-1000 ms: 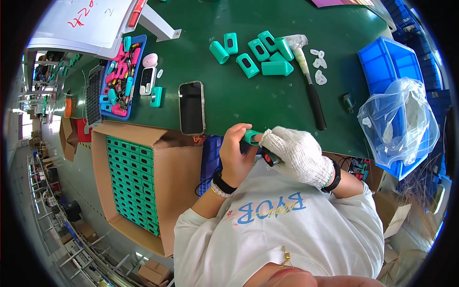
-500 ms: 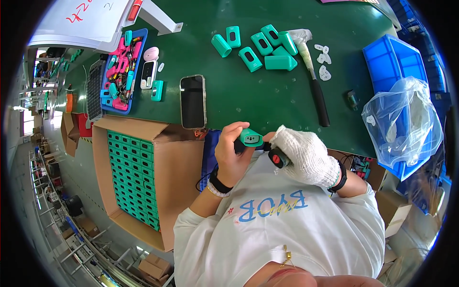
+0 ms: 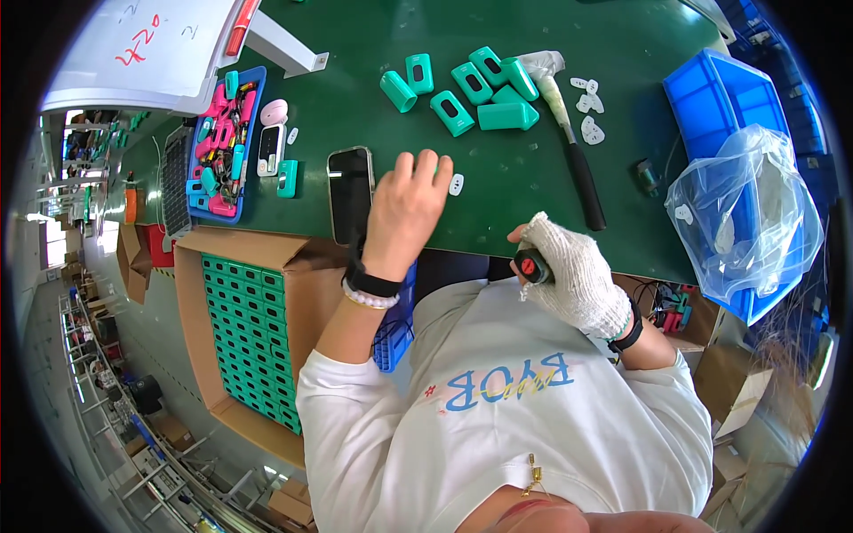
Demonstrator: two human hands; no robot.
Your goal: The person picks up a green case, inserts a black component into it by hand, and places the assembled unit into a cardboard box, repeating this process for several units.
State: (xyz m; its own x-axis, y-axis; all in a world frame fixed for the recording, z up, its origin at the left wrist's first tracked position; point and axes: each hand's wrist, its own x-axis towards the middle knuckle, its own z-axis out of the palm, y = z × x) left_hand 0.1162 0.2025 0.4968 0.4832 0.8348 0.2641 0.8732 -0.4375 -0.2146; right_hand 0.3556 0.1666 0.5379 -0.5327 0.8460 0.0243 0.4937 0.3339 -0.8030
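My left hand (image 3: 407, 213), bare and back upward, is over the table's near part, beside the black-screened phone (image 3: 348, 191). Its fingers are bent down; whatever lies under them is hidden. A small white plate with holes (image 3: 456, 185) lies just right of the fingertips. In a white knitted glove with bare fingertips, my right hand (image 3: 573, 280) is closed around a black-handled tool (image 3: 533, 266) with a red end, near the table's front edge. The tool's working end is out of sight. Several green plastic shells (image 3: 451, 113) lie in a group farther back.
A hammer (image 3: 582, 173) lies right of the shells, near small white plates (image 3: 593, 131). At the right stands a blue crate (image 3: 689, 98) with a clear bag (image 3: 746, 213). A blue tray (image 3: 258, 93) of coloured parts is left; below it, a carton (image 3: 195, 333) holds rows of green shells.
My left hand has moved up and left over the table, palm down; the green shell it held is no longer visible. A white plate now shows on the table. My right hand keeps the tool.
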